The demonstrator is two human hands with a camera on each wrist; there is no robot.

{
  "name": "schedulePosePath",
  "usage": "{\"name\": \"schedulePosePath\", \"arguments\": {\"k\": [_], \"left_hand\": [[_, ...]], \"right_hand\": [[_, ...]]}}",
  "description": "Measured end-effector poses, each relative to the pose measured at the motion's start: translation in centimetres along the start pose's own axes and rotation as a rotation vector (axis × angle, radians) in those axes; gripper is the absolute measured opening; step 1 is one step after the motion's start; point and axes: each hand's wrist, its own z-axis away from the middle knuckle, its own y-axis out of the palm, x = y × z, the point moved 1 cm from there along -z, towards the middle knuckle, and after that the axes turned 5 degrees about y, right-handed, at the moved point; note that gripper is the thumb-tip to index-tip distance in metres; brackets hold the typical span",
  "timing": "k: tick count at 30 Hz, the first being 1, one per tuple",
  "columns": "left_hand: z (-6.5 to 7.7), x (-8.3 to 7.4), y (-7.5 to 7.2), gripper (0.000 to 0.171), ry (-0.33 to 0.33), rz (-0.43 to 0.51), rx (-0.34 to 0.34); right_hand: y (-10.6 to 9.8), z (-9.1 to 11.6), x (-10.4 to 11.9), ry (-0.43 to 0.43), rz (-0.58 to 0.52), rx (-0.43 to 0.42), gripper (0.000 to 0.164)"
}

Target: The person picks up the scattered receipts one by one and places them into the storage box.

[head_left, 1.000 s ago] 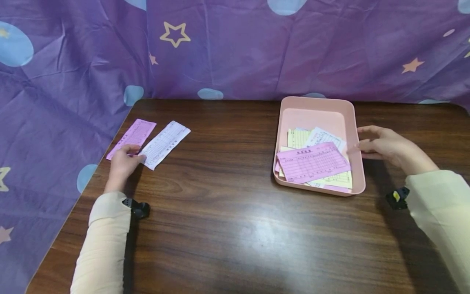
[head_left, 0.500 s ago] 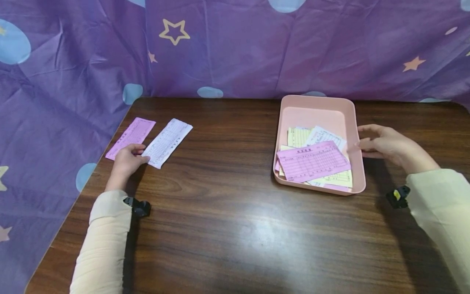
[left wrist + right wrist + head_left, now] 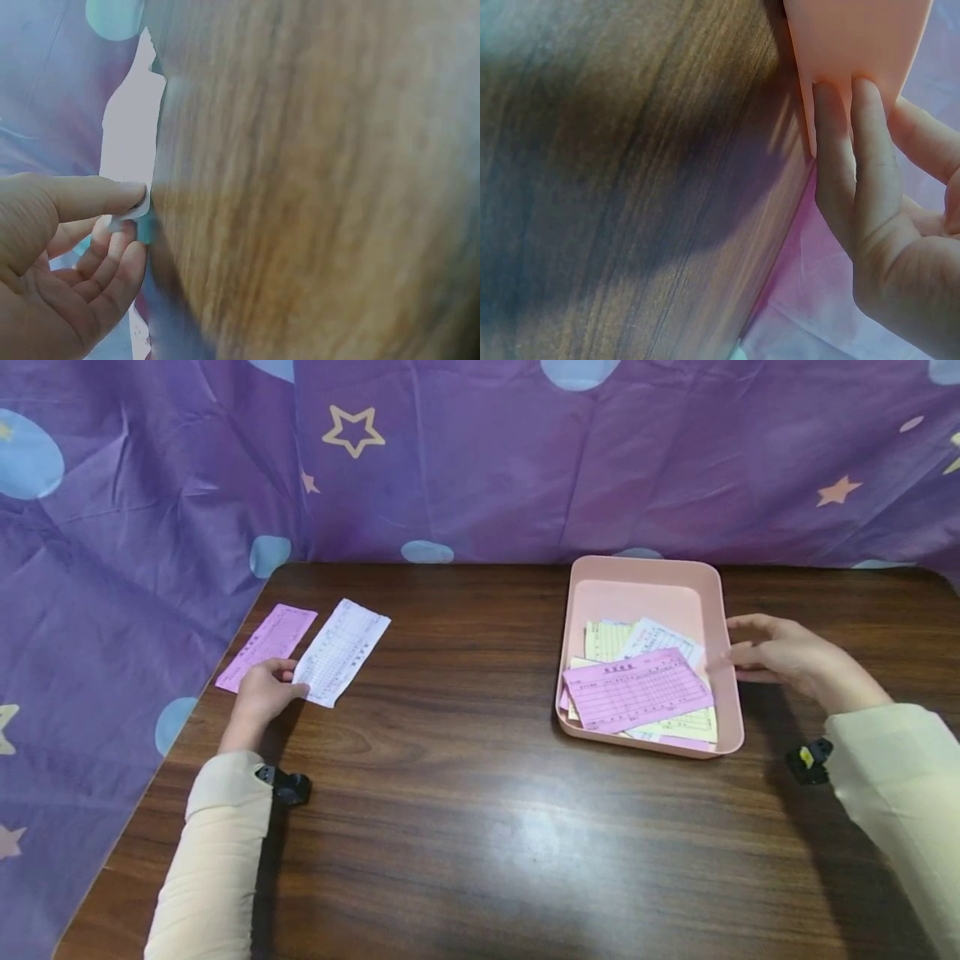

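My left hand [image 3: 264,700] pinches the near end of a white printed paper slip [image 3: 342,647] between thumb and fingers, at the table's left side. In the left wrist view, the thumb lies over the white slip [image 3: 129,146] with the fingers curled beneath. Just left of it a pink printed slip [image 3: 276,635] lies flat, its near end close to my fingers. Across the table, my right hand [image 3: 810,662] touches the right outer wall of a pink tray [image 3: 637,596]. Its extended fingers [image 3: 874,157] press flat on that wall in the right wrist view.
Inside the tray's near half lie several overlapping slips, a pink slip [image 3: 641,691] on top with yellow slips [image 3: 606,639] and a white slip [image 3: 660,637] showing around it. The brown wooden table [image 3: 465,827] meets a purple star-patterned cloth [image 3: 465,468] behind and at left.
My left hand has shifted slightly right, and the white slip has turned so its face shows wider. The right hand and tray have stayed in place.
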Motion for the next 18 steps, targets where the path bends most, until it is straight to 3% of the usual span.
{"name": "schedulePosePath", "arguments": {"k": [4,12,18], "left_hand": [[0.3,-0.2,0.2,0.045,0.005,-0.02,-0.023],[0.4,-0.8,0.2,0.045,-0.054,0.017,-0.021],[0.3,-1.7,0.2,0.042,-0.044,0.047,-0.016]], "right_hand": [[-0.1,-0.2,-0.1,0.003,0.001,-0.001,0.065],[0.0,0.1,0.3,0.019,0.033,-0.003,0.067],[0.0,0.2,0.4,0.021,0.028,-0.001,0.067]]}}
